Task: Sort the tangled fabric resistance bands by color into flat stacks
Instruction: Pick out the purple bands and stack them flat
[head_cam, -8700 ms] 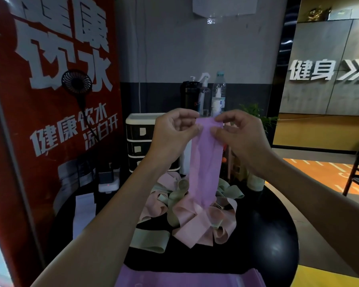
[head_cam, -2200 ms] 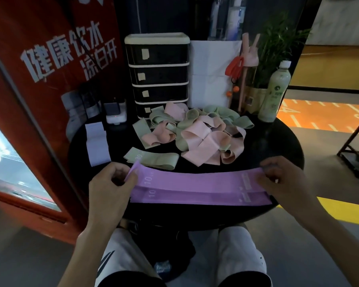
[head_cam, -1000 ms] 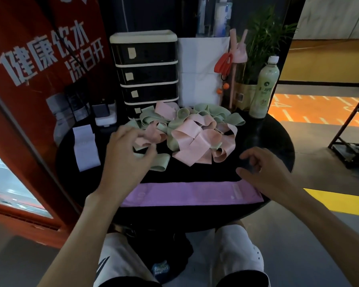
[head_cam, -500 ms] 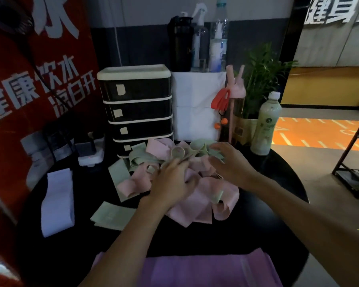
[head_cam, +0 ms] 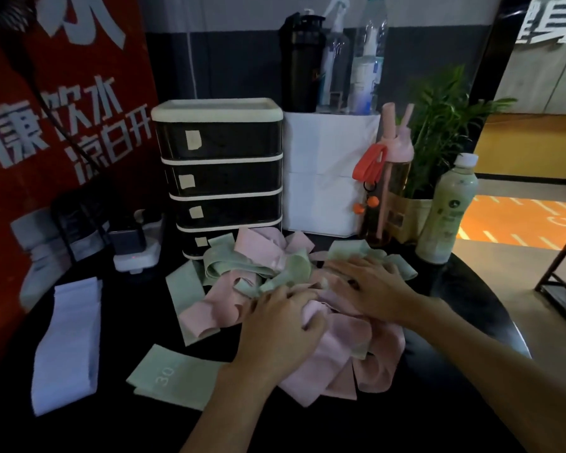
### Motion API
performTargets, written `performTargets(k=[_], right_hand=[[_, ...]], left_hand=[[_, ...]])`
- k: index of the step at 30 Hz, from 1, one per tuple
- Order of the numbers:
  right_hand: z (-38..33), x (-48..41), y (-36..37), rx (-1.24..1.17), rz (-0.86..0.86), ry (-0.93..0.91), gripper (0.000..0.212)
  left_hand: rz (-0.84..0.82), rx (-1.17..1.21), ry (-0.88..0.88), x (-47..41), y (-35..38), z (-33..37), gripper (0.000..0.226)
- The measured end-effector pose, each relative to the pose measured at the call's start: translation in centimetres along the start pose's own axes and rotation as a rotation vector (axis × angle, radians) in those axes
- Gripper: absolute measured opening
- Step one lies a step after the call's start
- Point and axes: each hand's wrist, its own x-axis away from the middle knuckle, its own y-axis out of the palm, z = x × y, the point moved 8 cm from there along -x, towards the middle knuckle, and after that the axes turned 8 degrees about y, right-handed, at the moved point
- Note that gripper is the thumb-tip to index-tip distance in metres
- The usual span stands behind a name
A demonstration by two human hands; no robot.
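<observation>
Left hand (head_cam: 281, 325) grips a limp, light pink band (head_cam: 332, 349); right hand (head_cam: 370, 289) lies flat, at its two o'clock, on the tangle (head_cam: 242, 273). A free loop edge looks best to take.

Before you, a flat green band (head_cam: 174, 377) reads "30"; the red banner (head_cam: 20, 178) on your left carries white characters "饮水" and "凉白开".

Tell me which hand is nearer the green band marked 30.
Left. The left hand grips a pink band just right of the green band; the right hand rests farther right on the pile.
</observation>
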Motion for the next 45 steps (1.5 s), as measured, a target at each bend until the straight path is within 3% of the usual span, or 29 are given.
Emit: performTargets(k=[7,10,13,17,21,23,27,30,33,39,43,45], right_hand=[[1.1,1.8,-0.7,0.011,0.169,0.086,0.065],[2.1,2.7,-0.3,-0.043,0.181,0.142,0.058],[2.7,3.4,0.4,-0.073,0.160,0.144,0.067],[3.5,3.3,0.9,-0.186,0.159,0.163,0.047],[4.0,2.8,0.0,-0.375,0.239,0.137,0.040],[3.4,2.3,-0.7,-0.358,0.244,0.124,0.042],[-1.2,2.0,-3.9,-0.160,0.349,-0.030,0.047],[-6.6,1.1,-4.4,-0.131,0.241,-0.191,0.054],[-11.0,-0.3,-2.9,-0.044,0.075,-0.328,0.063],[-14.0,-3.9,1.8,0.074,-0.147,-0.403,0.084],[-14.6,-4.5,4.3,0.172,-0.234,-0.418,0.072],[-14.7,-4.8,3.5,0.021,-0.195,-0.425,0.058]], left_hand=[[0.016,0.045,-0.003,0.1,-0.5,0.3,0.047],[0.034,0.079,0.004,0.3,-0.9,0.5,0.055],[0.038,0.115,0.020,0.3,-1.0,0.7,0.054],[0.032,0.162,-0.014,0.3,-0.8,0.3,0.062],[0.026,0.119,-0.013,0.3,-0.8,0.6,0.059],[0.085,0.167,-0.020,0.2,-1.3,0.6,0.059],[0.357,0.305,-0.072,0.6,-3.7,-0.6,0.042],[0.548,0.475,-0.225,1.5,-5.7,-2.6,0.036],[0.665,0.546,-0.387,2.6,-6.6,-4.7,0.048],[0.681,0.622,-0.639,4.1,-5.8,-7.2,0.038],[0.655,0.657,-0.657,4.0,-5.7,-7.5,0.027],[0.646,0.643,-0.657,3.9,-5.7,-7.6,0.031]])
